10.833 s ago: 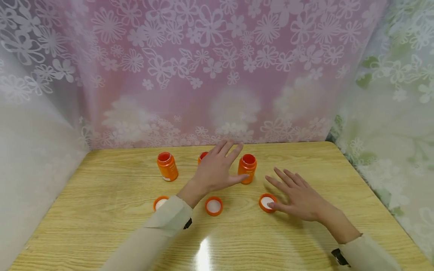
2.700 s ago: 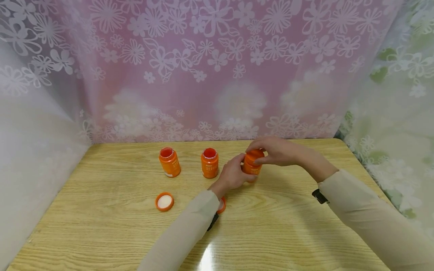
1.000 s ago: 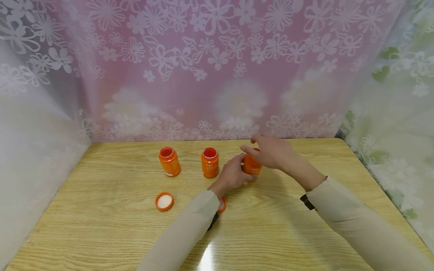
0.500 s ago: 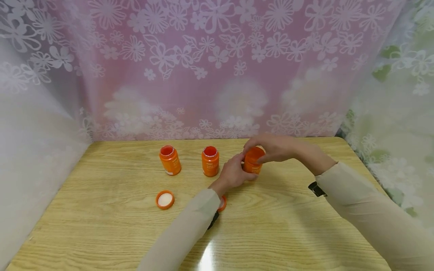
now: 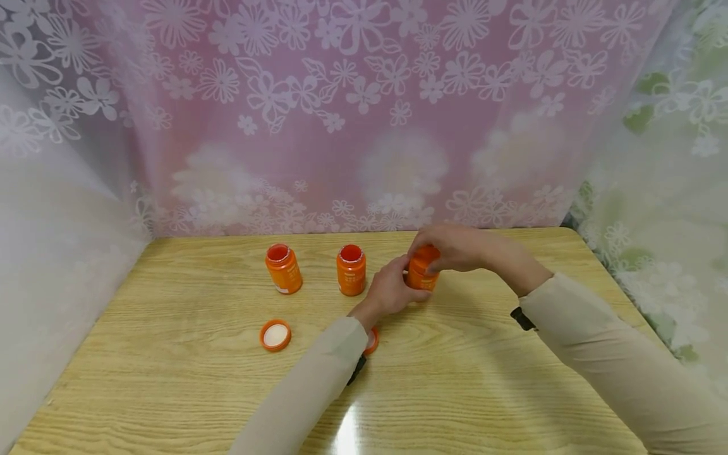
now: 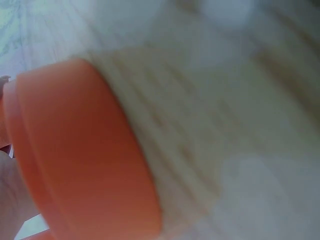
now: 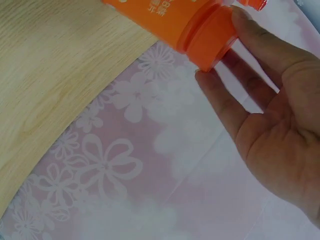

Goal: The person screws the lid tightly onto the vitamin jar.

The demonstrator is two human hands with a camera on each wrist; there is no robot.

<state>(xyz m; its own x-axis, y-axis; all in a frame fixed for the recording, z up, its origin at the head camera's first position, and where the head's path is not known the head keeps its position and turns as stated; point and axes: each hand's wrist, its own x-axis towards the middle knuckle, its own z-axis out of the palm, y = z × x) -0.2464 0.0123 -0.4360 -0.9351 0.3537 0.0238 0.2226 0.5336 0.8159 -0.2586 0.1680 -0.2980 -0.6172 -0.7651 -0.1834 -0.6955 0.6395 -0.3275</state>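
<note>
At the right of the row, my left hand (image 5: 391, 289) grips the body of an upright orange bottle (image 5: 422, 282). From above, the fingertips and thumb of my right hand (image 5: 457, 248) pinch the orange cap (image 5: 425, 254) on its mouth. The right wrist view gives this closer: thumb and fingers stand around the rim of the cap (image 7: 212, 39), the printed bottle (image 7: 162, 20) beyond. Beneath my left wrist lies a loose orange cap (image 5: 372, 341), partly hidden by the sleeve; it looms large in the left wrist view as an orange cap (image 6: 90, 150).
Two uncapped orange bottles stand to the left, a middle bottle (image 5: 351, 272) and a left bottle (image 5: 284, 270). Another cap (image 5: 275, 335) lies white inside up in front of the left one. A floral curtain (image 5: 364, 126) hangs behind the wooden table (image 5: 170, 379).
The right-hand cap has gone from the table onto the right bottle. Over the last second my right hand has turned over the cap and taken a fresh grip; my left hand stays put.
</note>
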